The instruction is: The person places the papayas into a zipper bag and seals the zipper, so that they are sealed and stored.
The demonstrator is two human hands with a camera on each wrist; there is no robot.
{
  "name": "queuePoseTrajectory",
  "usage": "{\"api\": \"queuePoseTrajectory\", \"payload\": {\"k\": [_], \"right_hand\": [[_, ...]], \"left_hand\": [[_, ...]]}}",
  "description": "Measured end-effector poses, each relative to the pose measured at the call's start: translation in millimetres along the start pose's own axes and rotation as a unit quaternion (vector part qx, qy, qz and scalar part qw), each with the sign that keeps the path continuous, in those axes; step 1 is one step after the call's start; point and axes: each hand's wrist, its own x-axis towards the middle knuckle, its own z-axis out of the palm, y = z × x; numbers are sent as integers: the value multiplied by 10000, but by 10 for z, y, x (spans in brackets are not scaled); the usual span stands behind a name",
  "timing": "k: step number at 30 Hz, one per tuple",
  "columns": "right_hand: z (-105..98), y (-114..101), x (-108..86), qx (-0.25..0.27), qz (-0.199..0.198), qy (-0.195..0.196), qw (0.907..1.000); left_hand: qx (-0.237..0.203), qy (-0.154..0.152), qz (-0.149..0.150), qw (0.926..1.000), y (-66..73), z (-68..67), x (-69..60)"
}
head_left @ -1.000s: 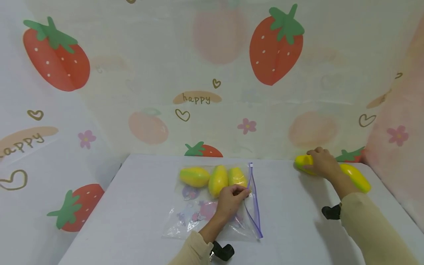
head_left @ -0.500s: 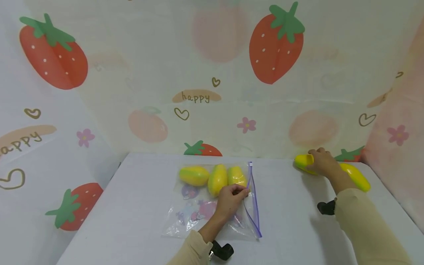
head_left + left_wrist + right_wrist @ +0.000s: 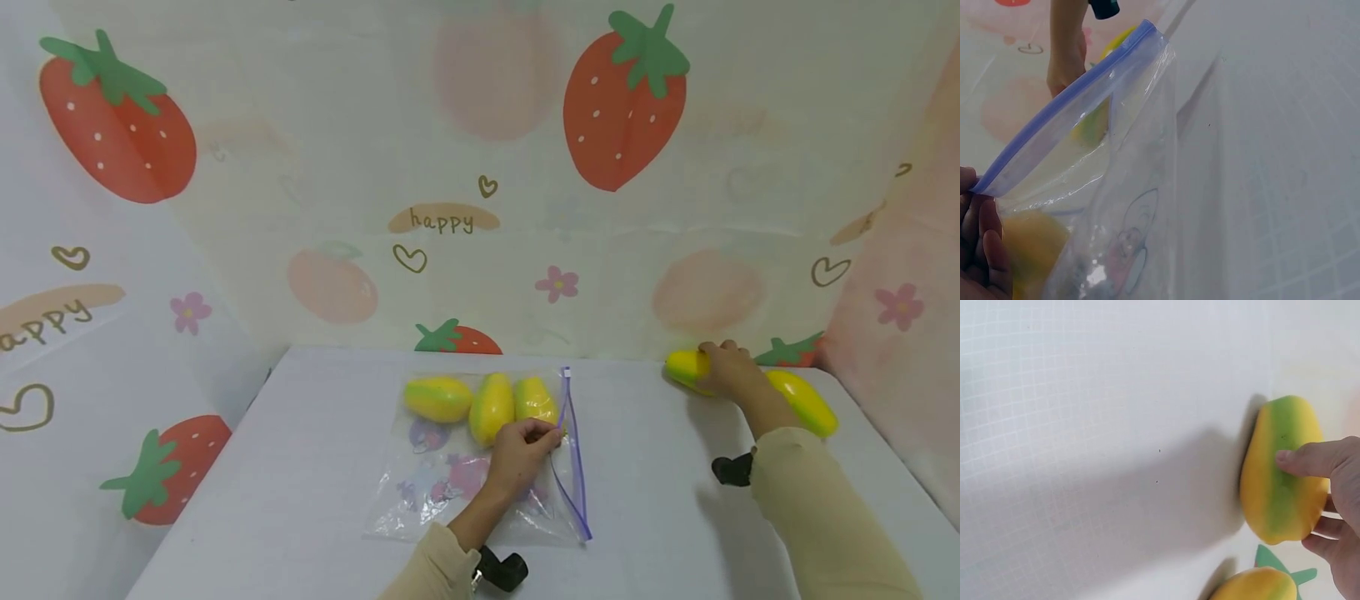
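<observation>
A clear zip bag [image 3: 405, 512] with a purple zip edge lies at the table's middle, holding three yellow-green papayas [image 3: 438, 399]. My left hand [image 3: 517, 458] pinches the bag's rim near the zip; in the left wrist view the purple zip strip [image 3: 1066, 100] stands lifted from the other side of the mouth. At the back right, my right hand [image 3: 733, 372] grips another papaya [image 3: 1282, 481], its thumb on the green stripe and its fingers round the far side. That fruit appears to be still at the table's back edge. One more papaya [image 3: 804, 404] lies just right of this hand.
The white table [image 3: 262, 467] ends at the back against a patterned curtain [image 3: 480, 283] with strawberries. Black wrist-camera mounts [image 3: 504, 570] hang below both wrists. Between the bag and the right hand lies a stretch of white tabletop.
The right forearm and its wrist mount have shifted slightly left and up, while the hand stays at the same papaya. My left hand and the bag have hardly moved.
</observation>
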Motion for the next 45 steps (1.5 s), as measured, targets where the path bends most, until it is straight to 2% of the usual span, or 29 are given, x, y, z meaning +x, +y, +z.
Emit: {"api": "queuePoseTrajectory", "payload": {"k": [9, 17, 26, 38, 45], "right_hand": [[-6, -43, -16, -31, 87, 126, 9999], [30, -41, -19, -55, 67, 205, 9998], [57, 39, -47, -100, -65, 476, 9988], [91, 50, -174, 537, -129, 370, 9978], [128, 36, -308, 753, -284, 503, 9955]], "left_hand": [[104, -27, -170, 9998, 15, -21, -11], [89, -2, -121, 9999, 7, -23, -28], [38, 23, -42, 10000, 24, -6, -31], [8, 34, -54, 10000, 20, 3, -3], [13, 40, -101, 9999, 33, -5, -8]]}}
